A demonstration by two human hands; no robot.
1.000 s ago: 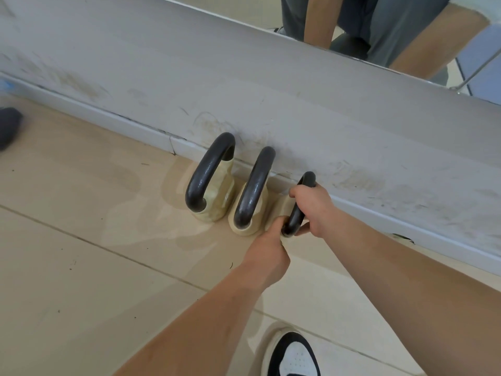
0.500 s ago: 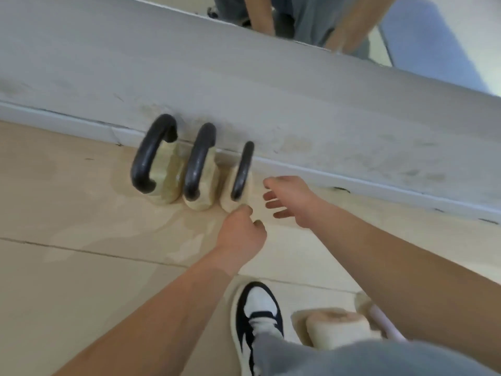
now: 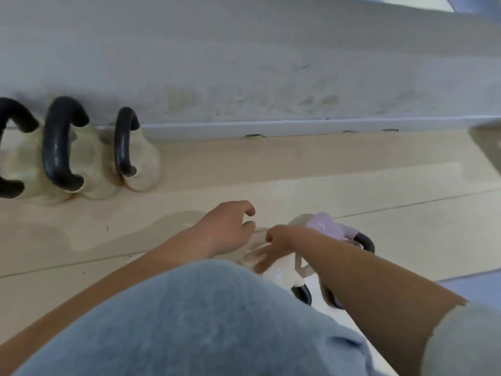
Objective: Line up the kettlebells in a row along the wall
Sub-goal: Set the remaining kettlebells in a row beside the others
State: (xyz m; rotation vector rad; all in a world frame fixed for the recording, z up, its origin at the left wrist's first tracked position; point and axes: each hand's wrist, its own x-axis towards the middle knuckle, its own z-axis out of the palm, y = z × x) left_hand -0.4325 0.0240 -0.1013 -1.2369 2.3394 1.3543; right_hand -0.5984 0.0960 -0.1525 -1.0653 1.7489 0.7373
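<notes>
While both hands hover low over the floor, neither grips anything. Left hand: fingers loosely curled, palm empty, held above the pale tiles. Right hand: blurred, fingers partly curled and reaching down toward a cream kettlebell just beneath it; contact cannot be told from the blur.

Loose items near the hands: the cream kettlebell, lying partly behind the person's knee in light blue denim; a lilac kettlebell just beyond the right forearm, with a dark handle showing at its far side. Further dark handle ends show below the forearm; which bell they belong to cannot be told.

Placed items, upper left, well apart from the hands: three cream kettlebells with black handles, set side by side and touching along the wall at the baseboard. Leftmost kettlebell, cut by the frame edge; middle kettlebell, largest handle in full view; right kettlebell, smallest. All three handles arch upward, aligned the same way.

Wall: grey-white, scuffed above the baseboard.
</notes>
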